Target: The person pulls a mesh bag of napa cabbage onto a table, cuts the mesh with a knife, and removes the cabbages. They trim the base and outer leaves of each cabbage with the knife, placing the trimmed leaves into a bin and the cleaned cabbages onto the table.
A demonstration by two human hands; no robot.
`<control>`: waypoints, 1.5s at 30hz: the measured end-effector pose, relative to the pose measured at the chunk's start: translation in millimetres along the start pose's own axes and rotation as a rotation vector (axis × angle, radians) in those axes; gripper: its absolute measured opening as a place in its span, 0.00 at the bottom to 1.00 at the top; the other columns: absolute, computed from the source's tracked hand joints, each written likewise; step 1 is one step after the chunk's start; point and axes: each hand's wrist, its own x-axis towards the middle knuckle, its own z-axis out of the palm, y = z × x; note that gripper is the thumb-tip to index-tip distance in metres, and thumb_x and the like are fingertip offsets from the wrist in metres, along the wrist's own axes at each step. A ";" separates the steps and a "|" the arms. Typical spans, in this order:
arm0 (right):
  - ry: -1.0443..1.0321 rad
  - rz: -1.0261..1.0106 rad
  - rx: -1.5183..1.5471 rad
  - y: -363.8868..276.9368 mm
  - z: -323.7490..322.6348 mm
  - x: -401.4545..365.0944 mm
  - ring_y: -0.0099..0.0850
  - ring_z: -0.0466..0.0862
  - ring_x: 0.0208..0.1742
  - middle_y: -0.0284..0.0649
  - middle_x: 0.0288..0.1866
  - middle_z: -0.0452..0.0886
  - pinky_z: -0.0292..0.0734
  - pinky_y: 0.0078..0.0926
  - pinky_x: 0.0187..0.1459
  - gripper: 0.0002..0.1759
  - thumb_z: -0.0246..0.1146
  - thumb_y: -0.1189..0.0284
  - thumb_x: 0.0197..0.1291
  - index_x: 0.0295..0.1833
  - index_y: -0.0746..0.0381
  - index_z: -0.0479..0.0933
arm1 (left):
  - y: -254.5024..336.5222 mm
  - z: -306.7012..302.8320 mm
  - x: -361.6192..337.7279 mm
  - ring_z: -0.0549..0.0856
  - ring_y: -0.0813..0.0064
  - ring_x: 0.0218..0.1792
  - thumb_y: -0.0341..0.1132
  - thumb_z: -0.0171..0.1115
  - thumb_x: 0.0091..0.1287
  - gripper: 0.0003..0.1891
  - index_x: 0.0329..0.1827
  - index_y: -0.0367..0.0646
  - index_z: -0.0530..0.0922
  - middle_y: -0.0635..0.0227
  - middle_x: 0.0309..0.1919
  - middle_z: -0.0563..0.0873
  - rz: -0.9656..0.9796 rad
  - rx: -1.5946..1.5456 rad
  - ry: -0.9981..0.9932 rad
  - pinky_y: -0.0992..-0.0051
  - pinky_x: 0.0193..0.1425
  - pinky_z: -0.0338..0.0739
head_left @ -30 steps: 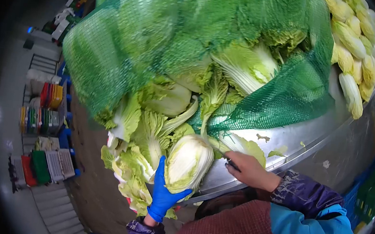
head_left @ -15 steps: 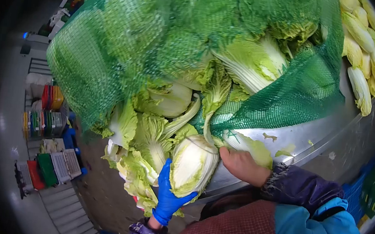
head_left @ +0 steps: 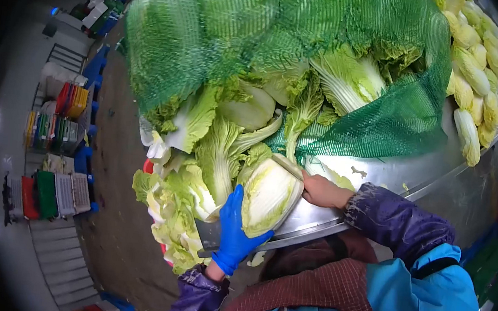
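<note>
My left hand [head_left: 236,230], in a blue glove, cups a Chinese cabbage [head_left: 267,197] from its left and lower side. The cabbage is pale and compact, tilted over the metal table's near edge. At its upper right end, my bare right hand [head_left: 325,191] is closed in a fist. A narrow strip that looks like a knife blade [head_left: 288,165] runs from that fist across the cabbage end; its handle is hidden in my fingers. Loose green outer leaves [head_left: 218,158] lie left of the cabbage. Behind it, a green mesh sack [head_left: 275,24] spills more cabbages [head_left: 350,84].
Trimmed yellowish cabbages [head_left: 476,70] are piled at the back right of the metal table [head_left: 396,171]. Leaves [head_left: 177,233] hang over a red-rimmed container at the near left. Coloured crates [head_left: 48,192] stand farther left on the floor.
The view has shifted, and the cabbage sits slightly turned in my left hand. My right hand stays at its end, with the strip now lying along the cabbage's upper right edge.
</note>
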 end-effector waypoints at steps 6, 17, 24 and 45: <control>0.069 -0.073 0.426 -33.2 -44.4 -28.3 0.51 0.81 0.36 0.57 0.33 0.80 0.76 0.43 0.42 0.30 0.56 0.73 0.55 0.65 0.64 0.58 | -10.9 9.1 -24.7 0.61 0.49 0.65 0.50 0.78 0.40 0.57 0.68 0.32 0.53 0.46 0.64 0.63 0.037 -0.130 0.122 0.58 0.69 0.54; 0.015 -0.205 0.178 -120.5 -75.3 -41.3 0.54 0.78 0.44 0.60 0.39 0.78 0.73 0.41 0.49 0.15 0.60 0.69 0.54 0.42 0.72 0.74 | 23.2 -19.7 14.6 0.62 0.63 0.67 0.38 0.64 0.58 0.42 0.72 0.36 0.50 0.57 0.68 0.60 -0.057 -0.913 0.429 0.64 0.71 0.55; 0.069 0.546 0.362 -60.1 -93.0 -17.2 0.46 0.81 0.32 0.51 0.28 0.80 0.74 0.40 0.35 0.17 0.57 0.64 0.62 0.45 0.68 0.71 | 23.1 -31.7 2.3 0.66 0.70 0.65 0.38 0.56 0.67 0.28 0.68 0.37 0.63 0.61 0.66 0.67 -0.111 -0.873 0.374 0.70 0.70 0.57; 0.416 0.102 0.623 -136.3 -44.9 -33.1 0.31 0.72 0.41 0.41 0.40 0.71 0.70 0.28 0.42 0.30 0.73 0.60 0.45 0.46 0.64 0.66 | -17.0 -13.6 17.8 0.57 0.60 0.70 0.35 0.61 0.62 0.36 0.71 0.37 0.54 0.56 0.68 0.61 -0.115 -0.415 0.646 0.64 0.73 0.49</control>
